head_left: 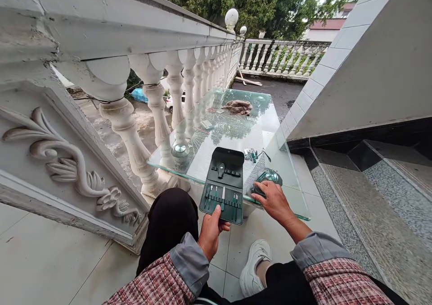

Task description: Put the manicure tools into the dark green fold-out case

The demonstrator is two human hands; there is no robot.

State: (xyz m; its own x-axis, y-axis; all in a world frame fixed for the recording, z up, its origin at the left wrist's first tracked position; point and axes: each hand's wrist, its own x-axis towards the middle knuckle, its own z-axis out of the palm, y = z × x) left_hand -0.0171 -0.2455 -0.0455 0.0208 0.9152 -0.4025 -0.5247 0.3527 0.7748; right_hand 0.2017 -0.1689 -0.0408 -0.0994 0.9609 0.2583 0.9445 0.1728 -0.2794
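My left hand [212, 233] grips the lower edge of an unfolded dark green manicure case [221, 215], thumb on top. Slim tools, among them tweezers-like pieces and a file [223, 193], sit in its lower loops, and a dark flat tool [221, 170] is in the upper half. Beyond the near corner of the glass table, my right hand [273, 201] reaches over a dark, shiny bundle [270, 176], fingers apart and touching or just above it. Several nail clippers [250, 154] lie on the glass, beside a thin tool with dark handles [266, 154].
The glass table [232, 138] carries a crumpled brown cloth [238, 107] and a small pale packet [207, 125]. A white balustrade [155, 106] runs along the left. Stone steps [371, 192] rise at the right. My white shoe [255, 266] is on the tiled floor below.
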